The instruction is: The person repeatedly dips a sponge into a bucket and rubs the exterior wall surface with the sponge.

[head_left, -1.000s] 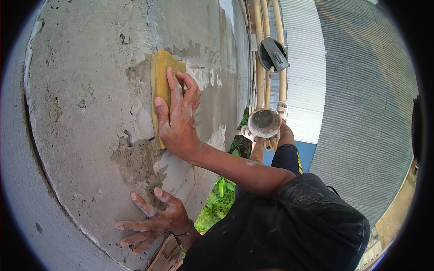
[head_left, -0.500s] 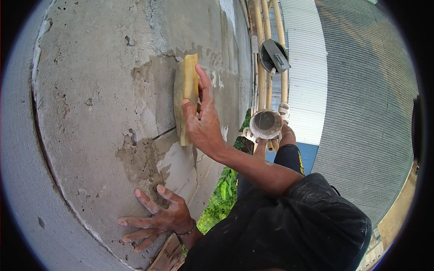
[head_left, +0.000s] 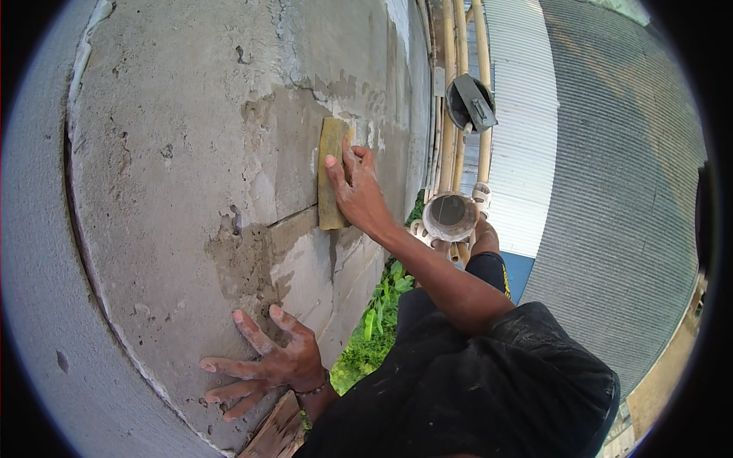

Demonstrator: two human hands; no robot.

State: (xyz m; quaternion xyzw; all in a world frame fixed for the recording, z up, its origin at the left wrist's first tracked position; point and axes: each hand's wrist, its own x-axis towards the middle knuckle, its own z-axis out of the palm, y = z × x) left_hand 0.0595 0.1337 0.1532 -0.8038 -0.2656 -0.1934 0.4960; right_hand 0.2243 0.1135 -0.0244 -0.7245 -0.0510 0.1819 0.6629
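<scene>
My right hand [head_left: 359, 191] grips a long yellow sponge [head_left: 328, 204], thumb on its left face and fingers along its right side. The sponge lies against the grey concrete wall [head_left: 183, 214], over a patch darkened by damp, beside a thin straight joint line. Lower on the left, my left hand [head_left: 279, 362] is spread out with its palm side to the wall and holds nothing. Dried grey dust coats the fingers of both hands.
By my feet stands a round bucket [head_left: 429, 221] with grey contents. Farther off, a black bucket [head_left: 452, 107] carries a flat trowel [head_left: 475, 105]. Bamboo poles [head_left: 447, 46] run beside the wall. Green plants [head_left: 366, 336] show far below; corrugated roofing [head_left: 611, 191] spreads to the right.
My right hand has brought the sponge right and slightly down along the wall, and it now shows a flatter face. My left hand keeps its place while the view shifts a little.
</scene>
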